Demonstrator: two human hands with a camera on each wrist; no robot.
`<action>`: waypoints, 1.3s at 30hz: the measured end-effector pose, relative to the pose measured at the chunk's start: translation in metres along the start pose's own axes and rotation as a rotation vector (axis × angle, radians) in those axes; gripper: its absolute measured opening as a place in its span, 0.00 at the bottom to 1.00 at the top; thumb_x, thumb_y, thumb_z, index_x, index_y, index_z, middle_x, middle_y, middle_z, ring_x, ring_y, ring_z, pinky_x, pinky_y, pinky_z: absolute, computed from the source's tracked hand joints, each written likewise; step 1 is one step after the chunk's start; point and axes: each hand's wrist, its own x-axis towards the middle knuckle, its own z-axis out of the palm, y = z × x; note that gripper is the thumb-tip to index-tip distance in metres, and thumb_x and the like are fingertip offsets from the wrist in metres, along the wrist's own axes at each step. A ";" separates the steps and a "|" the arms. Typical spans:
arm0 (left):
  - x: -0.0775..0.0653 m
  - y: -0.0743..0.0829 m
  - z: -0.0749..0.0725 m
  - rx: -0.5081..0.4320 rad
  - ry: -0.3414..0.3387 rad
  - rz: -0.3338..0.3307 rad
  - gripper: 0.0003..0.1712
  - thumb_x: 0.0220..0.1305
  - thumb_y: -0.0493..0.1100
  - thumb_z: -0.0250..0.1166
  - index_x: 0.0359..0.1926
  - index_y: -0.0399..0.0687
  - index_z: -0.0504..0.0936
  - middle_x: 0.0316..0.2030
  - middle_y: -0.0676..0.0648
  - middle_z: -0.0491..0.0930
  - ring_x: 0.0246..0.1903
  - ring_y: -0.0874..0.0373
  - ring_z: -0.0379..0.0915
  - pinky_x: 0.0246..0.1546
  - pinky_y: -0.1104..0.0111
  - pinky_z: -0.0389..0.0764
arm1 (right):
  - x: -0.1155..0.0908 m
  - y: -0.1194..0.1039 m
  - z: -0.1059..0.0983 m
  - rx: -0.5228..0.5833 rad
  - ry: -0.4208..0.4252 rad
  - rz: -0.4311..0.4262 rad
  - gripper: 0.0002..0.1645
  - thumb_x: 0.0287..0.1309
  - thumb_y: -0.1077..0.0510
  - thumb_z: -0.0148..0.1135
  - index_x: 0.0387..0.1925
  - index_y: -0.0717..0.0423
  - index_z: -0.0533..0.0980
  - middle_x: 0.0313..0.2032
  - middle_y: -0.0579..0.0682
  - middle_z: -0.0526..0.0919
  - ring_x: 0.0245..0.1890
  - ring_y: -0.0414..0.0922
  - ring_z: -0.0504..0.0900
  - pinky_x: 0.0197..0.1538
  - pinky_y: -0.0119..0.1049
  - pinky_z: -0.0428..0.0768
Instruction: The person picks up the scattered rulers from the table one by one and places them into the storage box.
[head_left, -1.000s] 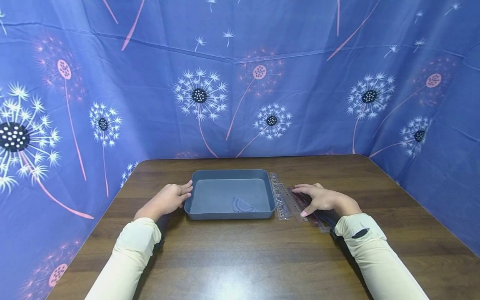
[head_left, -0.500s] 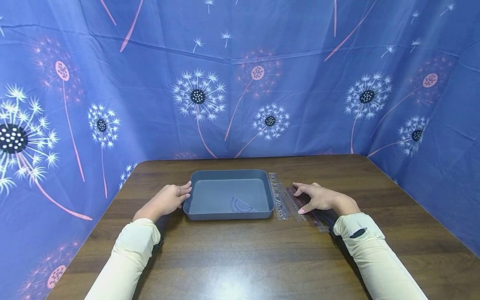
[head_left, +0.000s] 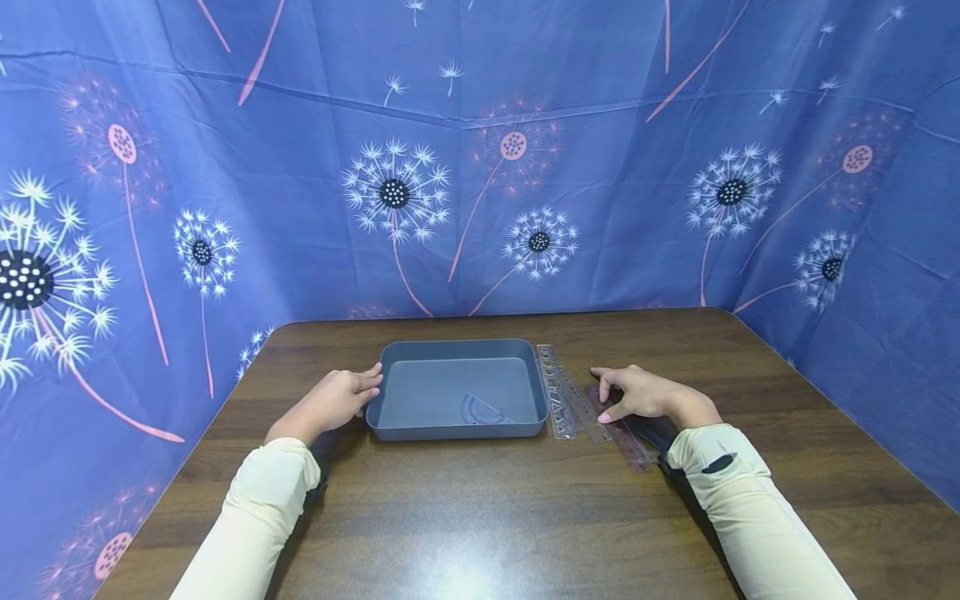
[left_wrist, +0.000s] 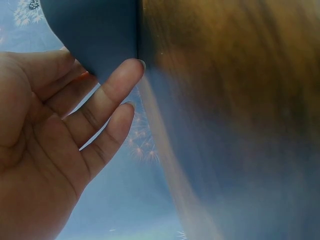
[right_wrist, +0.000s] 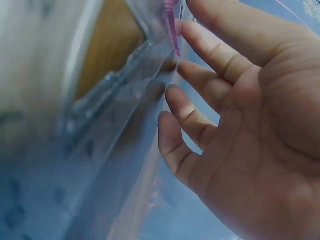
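Note:
A grey-blue rectangular tray lies on the table, with a clear protractor inside it near the front. My left hand touches the tray's left end, fingers nearly straight against its outer wall. In the left wrist view, the fingertips lie by the tray's corner. Beyond the tray's right side, my right hand holds a see-through pink ruler between thumb and curled index finger. The pink edge also shows beside the fingers in the right wrist view. Part of the ruler is hidden under the hand.
A clear stencil ruler lies along the tray's right side. Slanted beside it is another clear ruler, close to my right thumb. A blue patterned cloth hangs behind the brown wooden table.
The pink ruler has shifted slightly towards the front right, and its near end shows more plainly. My right index finger has bent in more. The left hand and tray look unmoved.

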 end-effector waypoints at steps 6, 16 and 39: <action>0.001 -0.002 0.001 -0.005 0.006 -0.001 0.22 0.74 0.39 0.57 0.63 0.31 0.74 0.68 0.36 0.66 0.23 0.63 0.82 0.43 0.58 0.81 | -0.002 -0.001 -0.001 0.009 0.018 -0.012 0.16 0.50 0.54 0.76 0.31 0.54 0.75 0.66 0.71 0.68 0.65 0.69 0.67 0.62 0.61 0.66; 0.000 -0.001 0.001 -0.003 0.007 -0.006 0.22 0.74 0.39 0.57 0.63 0.31 0.74 0.68 0.37 0.66 0.23 0.63 0.83 0.46 0.56 0.81 | -0.001 0.003 -0.001 -0.001 0.090 -0.003 0.14 0.49 0.57 0.77 0.30 0.56 0.76 0.58 0.67 0.76 0.59 0.66 0.73 0.59 0.59 0.69; 0.001 -0.002 0.002 0.002 0.002 -0.002 0.22 0.74 0.39 0.57 0.63 0.31 0.73 0.68 0.36 0.66 0.23 0.63 0.83 0.46 0.56 0.81 | 0.000 0.003 0.002 0.166 0.052 0.050 0.36 0.55 0.67 0.70 0.63 0.73 0.66 0.39 0.60 0.84 0.40 0.50 0.81 0.42 0.43 0.79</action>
